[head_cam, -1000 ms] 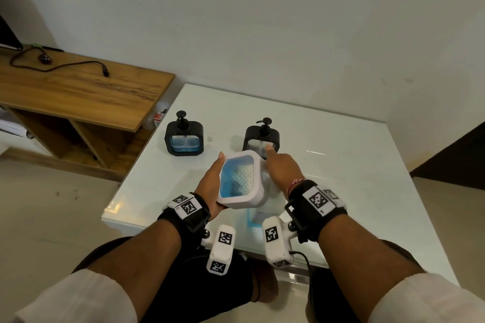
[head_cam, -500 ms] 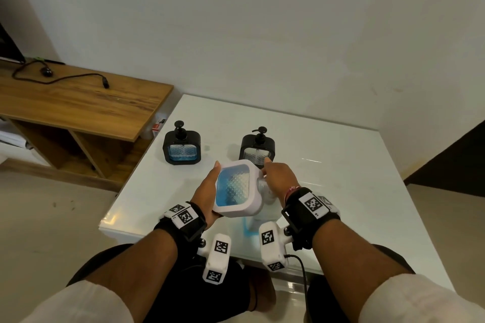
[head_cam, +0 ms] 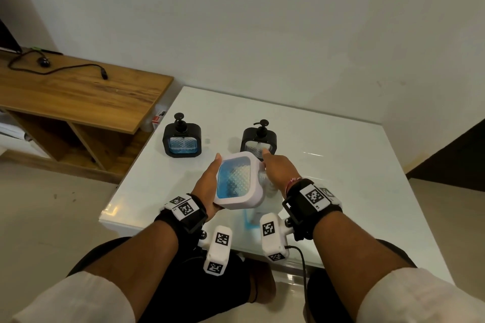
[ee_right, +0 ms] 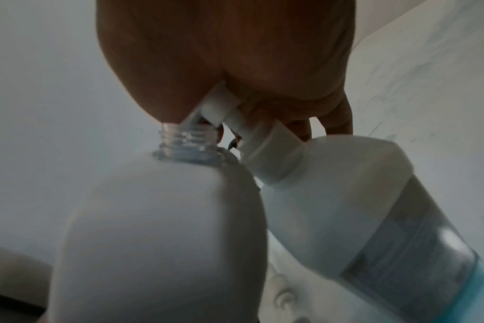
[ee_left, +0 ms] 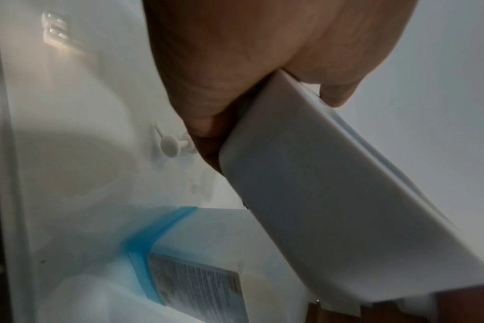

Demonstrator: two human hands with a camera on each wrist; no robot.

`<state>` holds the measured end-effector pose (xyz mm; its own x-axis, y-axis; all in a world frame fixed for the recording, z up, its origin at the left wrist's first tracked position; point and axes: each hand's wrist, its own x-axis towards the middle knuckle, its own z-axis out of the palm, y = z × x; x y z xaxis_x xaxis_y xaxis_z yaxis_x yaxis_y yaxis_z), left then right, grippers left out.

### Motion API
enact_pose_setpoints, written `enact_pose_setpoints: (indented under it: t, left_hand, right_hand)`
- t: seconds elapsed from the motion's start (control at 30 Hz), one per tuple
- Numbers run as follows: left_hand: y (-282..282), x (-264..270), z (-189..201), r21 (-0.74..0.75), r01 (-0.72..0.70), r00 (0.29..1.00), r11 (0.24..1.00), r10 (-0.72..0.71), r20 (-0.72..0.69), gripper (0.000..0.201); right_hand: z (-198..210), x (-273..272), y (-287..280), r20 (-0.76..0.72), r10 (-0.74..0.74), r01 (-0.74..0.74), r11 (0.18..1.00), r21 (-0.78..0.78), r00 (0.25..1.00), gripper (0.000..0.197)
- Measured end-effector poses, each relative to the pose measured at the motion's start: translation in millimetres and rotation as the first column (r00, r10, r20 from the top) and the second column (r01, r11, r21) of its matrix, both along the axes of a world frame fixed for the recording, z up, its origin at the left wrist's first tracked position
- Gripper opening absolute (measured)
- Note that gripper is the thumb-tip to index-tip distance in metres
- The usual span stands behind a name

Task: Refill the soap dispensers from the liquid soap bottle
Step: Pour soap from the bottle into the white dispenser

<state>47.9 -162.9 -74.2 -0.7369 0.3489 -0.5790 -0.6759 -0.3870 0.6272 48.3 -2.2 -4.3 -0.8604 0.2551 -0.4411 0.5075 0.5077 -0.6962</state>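
Head view: a person seated at the near edge of a white table [head_cam: 328, 165] holds a white dispenser [head_cam: 237, 181] above it, tilted so that its clear window, showing blue soap, faces the camera. The left hand [head_cam: 207, 186] grips the dispenser's left side and base, thumb along the upper edge, fingers [ee_left: 334, 96] curled round the far edge, as the left wrist view shows. The right hand [head_cam: 278, 170] is at the dispenser's right side, where its neck lies.

Right wrist view: the dispenser's clear threaded neck [ee_right: 188, 142] is uncapped. The right hand's fingers [ee_right: 337, 122] are closed round a white pump head [ee_right: 218, 105], its stem reaching into the neck. Just beside the dispenser stands the soap bottle [ee_right: 373, 218], white-capped, with a printed label and blue soap low inside; whether the two touch cannot be told.

Left wrist view: the bottle [ee_left: 191, 273] stands on the table under the raised dispenser, near the near edge. In the head view only a blue sliver of it shows below the dispenser.

Two black dispensers with pumps fitted stand upright toward the middle of the table: the left one [head_cam: 182, 140], nearer the left edge, shows blue soap in its window; the right one [head_cam: 258, 139], just beyond the right hand, shows a pale window. A wooden shelf unit [head_cam: 78, 97] with a black cable [head_cam: 65, 68] on top stands to the left of the table.
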Motion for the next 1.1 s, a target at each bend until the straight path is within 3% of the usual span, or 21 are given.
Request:
enact_pose_setpoints:
  t: [0.2,0.43,1.1]
  left_hand:
    - [-0.2,0.6,0.5,-0.024,-0.005,1.000,1.000,0.005,0.004,0.055]
    - [0.8,4.4,3.0,0.021,-0.004,1.000,1.000,0.004,0.009,0.052]
    - [0.4,5.5,5.2,0.028,-0.002,1.000,1.000,0.002,-0.008,0.060]
  right_hand:
    - [-3.4,1.3,-4.5,0.036,0.028,-0.031,0.997,0.066,0.999,0.047]
    - [1.2,-0.4,-0.2,0.007,0.016,-0.016,0.999,-0.028,1.000,0.057]
    - [-2.8,5.9,-2.4,0.031,-0.050,0.050,0.999,0.012,0.998,0.070]
